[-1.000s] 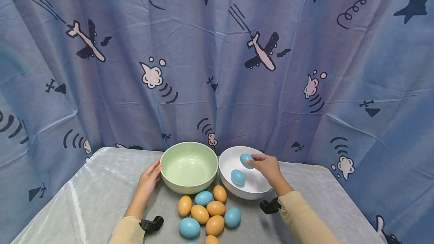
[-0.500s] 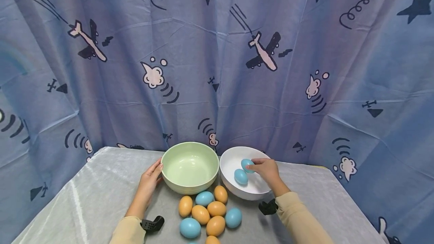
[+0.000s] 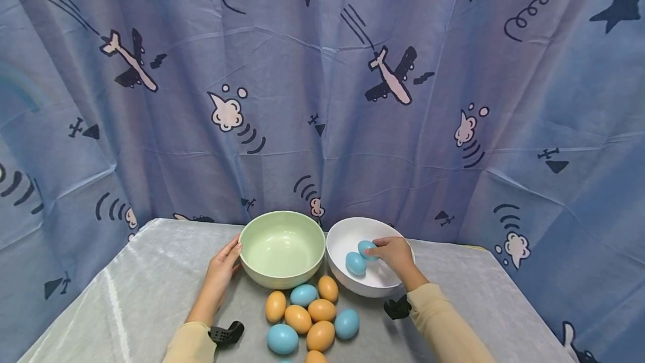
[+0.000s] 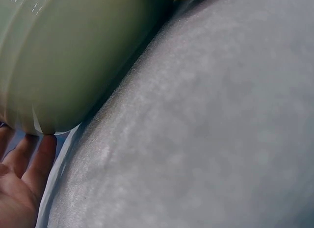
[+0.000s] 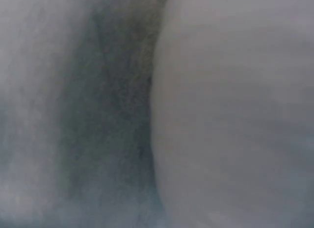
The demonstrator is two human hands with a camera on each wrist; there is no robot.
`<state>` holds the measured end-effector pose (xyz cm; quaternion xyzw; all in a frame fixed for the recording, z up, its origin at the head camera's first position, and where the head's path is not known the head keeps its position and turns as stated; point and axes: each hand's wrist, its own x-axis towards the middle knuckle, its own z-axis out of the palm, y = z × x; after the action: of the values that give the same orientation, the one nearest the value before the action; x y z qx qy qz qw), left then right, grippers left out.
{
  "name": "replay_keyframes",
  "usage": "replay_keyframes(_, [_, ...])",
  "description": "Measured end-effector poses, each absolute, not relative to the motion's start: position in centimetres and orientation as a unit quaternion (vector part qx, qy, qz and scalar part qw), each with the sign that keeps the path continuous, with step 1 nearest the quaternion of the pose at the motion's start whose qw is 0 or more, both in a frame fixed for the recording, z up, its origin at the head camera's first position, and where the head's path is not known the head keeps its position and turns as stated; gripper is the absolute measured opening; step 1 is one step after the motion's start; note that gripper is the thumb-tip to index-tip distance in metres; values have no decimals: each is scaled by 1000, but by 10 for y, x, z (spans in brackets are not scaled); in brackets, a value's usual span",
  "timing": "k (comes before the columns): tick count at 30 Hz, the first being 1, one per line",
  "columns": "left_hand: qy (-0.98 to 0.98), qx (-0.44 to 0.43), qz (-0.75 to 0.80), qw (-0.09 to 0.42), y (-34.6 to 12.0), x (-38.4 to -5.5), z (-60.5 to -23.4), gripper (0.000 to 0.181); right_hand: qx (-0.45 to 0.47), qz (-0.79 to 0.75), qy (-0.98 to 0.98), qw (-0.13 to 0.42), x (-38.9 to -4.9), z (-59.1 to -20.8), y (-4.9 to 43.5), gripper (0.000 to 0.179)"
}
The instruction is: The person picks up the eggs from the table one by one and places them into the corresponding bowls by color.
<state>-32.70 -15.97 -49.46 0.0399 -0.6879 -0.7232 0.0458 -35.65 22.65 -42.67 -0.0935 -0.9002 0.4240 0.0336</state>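
Note:
In the head view my right hand reaches over the rim of the white bowl and pinches a blue egg low inside it. Another blue egg lies in the bowl, close beside the held one. My left hand touches the left side of the light green bowl, which holds nothing visible. The left wrist view has the fingers fairly straight against the green bowl's wall. Only the white bowl's blurred outer wall fills the right wrist view; that hand is hidden there.
In front of the bowls several orange eggs and blue eggs lie close together on the grey cloth-covered table. The two bowls stand side by side. A patterned blue curtain hangs behind the table.
My right hand has lowered the blue egg deeper into the white bowl, next to the other egg, which has shifted slightly. The left hand has stayed at the green bowl.

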Motion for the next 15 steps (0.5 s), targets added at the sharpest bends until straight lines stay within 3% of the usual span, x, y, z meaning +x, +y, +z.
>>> replay_keyframes(15, [-690, 43, -721, 46, -160, -328, -495, 58, -97, 400, -911, 14, -363, -432, 227, 46])
